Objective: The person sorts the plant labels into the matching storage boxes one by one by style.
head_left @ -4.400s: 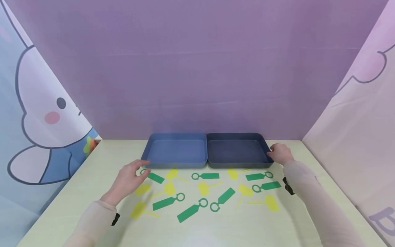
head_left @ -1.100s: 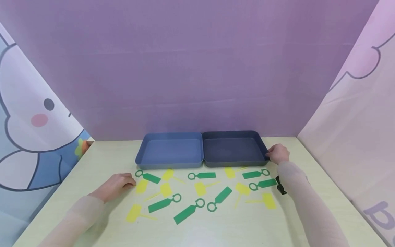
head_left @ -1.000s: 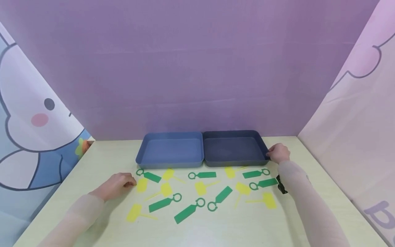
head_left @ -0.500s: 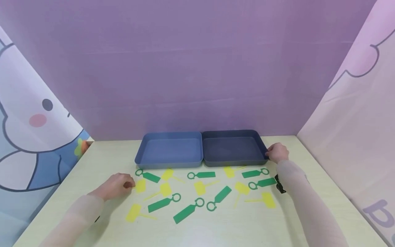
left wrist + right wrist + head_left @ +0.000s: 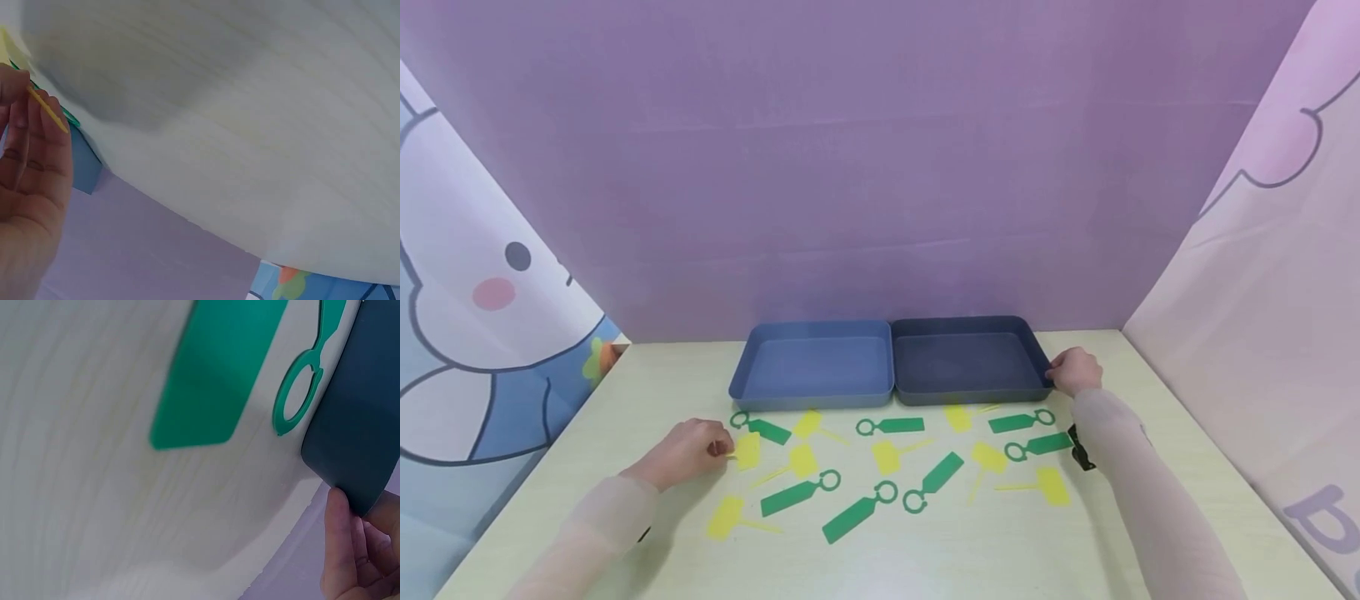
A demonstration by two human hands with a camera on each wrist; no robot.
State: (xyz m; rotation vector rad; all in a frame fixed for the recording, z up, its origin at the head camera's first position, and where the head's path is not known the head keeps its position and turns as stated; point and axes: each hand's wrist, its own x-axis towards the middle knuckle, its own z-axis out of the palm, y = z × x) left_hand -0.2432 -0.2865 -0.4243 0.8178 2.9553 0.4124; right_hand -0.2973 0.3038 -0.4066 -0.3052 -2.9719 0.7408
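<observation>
My left hand (image 5: 685, 454) pinches the thin stem of a yellow T-shaped label (image 5: 748, 451) at the left of the table. In the left wrist view that stem (image 5: 47, 110) lies between thumb and fingertips; the plate seems raised slightly at one side. My right hand (image 5: 1075, 372) grips the near right corner of a dark navy tray (image 5: 970, 397). The right wrist view has its thumb and fingers around the tray wall (image 5: 350, 425). Several other yellow labels (image 5: 725, 518) and green ring tags (image 5: 848, 521) lie flat before the trays.
A lighter blue tray (image 5: 812, 401) stands against the navy one at its left. Behind both rises a purple cloth wall (image 5: 880, 208). Patterned cloth panels close off the left and right sides of the pale table (image 5: 910, 567).
My left hand left the blue tray's corner, came down to the yellow label and now pinches its stem, shifting it slightly. The right hand stays at the navy tray.
</observation>
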